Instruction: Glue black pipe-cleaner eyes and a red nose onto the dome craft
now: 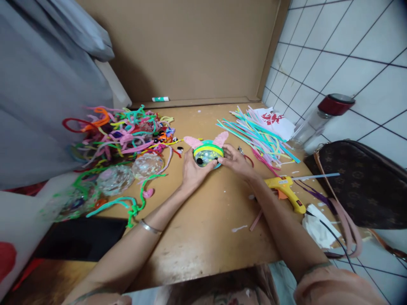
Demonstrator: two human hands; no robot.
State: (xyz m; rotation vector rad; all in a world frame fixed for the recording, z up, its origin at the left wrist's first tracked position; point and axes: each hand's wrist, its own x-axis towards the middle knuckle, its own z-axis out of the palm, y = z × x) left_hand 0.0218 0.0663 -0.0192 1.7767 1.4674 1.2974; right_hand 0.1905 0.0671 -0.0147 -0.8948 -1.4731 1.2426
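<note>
A clear plastic ball [207,154] wrapped in yellow and green pipe cleaner bands, with two pink fuzzy ears on top, rests on the wooden table [203,228]. My left hand [193,170] cups its left side with fingers curled round it. My right hand [237,161] presses fingertips against its right side. Small black dots show on the ball's front.
A tangled heap of coloured pipe cleaners [124,131] and clear balls [148,165] lie left. Straight pipe cleaners [257,133] lie right. A yellow glue gun [286,188], a brown bag [362,182], a bottle [318,120] and a cardboard back wall [190,51] surround.
</note>
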